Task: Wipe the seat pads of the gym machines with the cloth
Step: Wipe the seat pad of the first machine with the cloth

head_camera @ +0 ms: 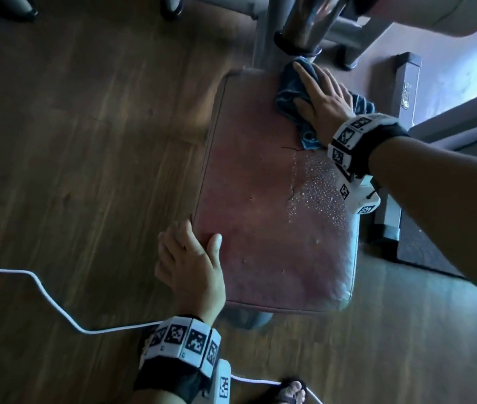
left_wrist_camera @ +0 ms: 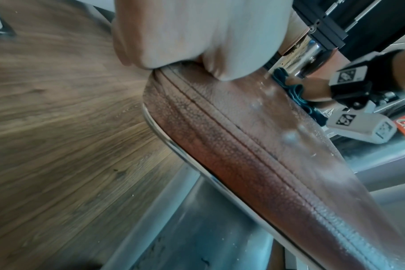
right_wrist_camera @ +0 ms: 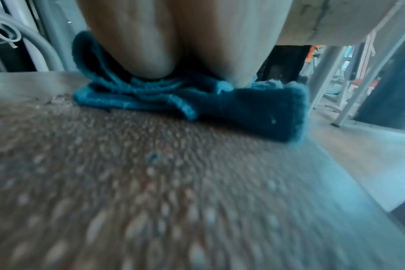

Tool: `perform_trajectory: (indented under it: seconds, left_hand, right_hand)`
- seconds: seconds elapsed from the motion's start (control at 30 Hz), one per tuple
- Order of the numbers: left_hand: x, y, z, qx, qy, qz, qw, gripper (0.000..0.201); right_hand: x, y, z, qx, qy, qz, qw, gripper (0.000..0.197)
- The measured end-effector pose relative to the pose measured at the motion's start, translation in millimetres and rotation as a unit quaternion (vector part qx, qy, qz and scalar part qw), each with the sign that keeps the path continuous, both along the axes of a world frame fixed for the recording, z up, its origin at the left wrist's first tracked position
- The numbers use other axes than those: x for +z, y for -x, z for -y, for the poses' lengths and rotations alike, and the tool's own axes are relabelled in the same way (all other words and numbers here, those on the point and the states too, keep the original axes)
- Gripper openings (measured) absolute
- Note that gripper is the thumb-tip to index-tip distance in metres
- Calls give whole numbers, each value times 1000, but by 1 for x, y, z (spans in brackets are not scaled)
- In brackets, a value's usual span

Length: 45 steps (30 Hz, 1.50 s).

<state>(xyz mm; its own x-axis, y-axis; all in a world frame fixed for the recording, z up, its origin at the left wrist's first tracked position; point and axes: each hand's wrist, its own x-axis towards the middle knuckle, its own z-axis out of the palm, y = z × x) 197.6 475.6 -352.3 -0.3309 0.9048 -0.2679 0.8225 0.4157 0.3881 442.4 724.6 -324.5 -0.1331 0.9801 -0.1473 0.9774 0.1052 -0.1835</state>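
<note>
A worn reddish-brown seat pad fills the middle of the head view. Spray droplets speckle its right half. At its far right corner lies a crumpled blue cloth, and my right hand presses flat on it with straight fingers. My left hand grips the pad's near left edge, thumb on top and fingers over the side. The left wrist view shows that hand on the pad's stitched edge, with the cloth beyond. The right wrist view shows the cloth bunched under my hand on the wet pad.
A chrome post rises just behind the pad's far edge, close to the cloth. A grey machine frame stands to the right. A white cable runs across the wooden floor on the left. My sandalled foot is below the pad.
</note>
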Motion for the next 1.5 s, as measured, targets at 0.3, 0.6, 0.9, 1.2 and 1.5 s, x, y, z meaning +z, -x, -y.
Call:
perform_trajectory:
  seconds: [0.3,0.6,0.9,1.2,1.5]
  left_hand:
    - [5,5,-4,-8,40,5,999,68]
    - [13,6,-5,-32,48,-3,998,72]
    - [29,3,-20,24,135,57,989,65]
    - [28,-36,-51,74,115,154,979,111]
    - [17,-24,-51,19,158,180,971,148]
  right_hand:
    - [-11,-47,60,-124,13,-89,988,59]
    - [-7,-22,159,-168,14,-61,984,60]
    - [-6,9,261,-78,18,-21,997,58]
    - [5,29,334,-98,36,-55,993,78]
    - [0,33,348,-197,26,-95,975,73]
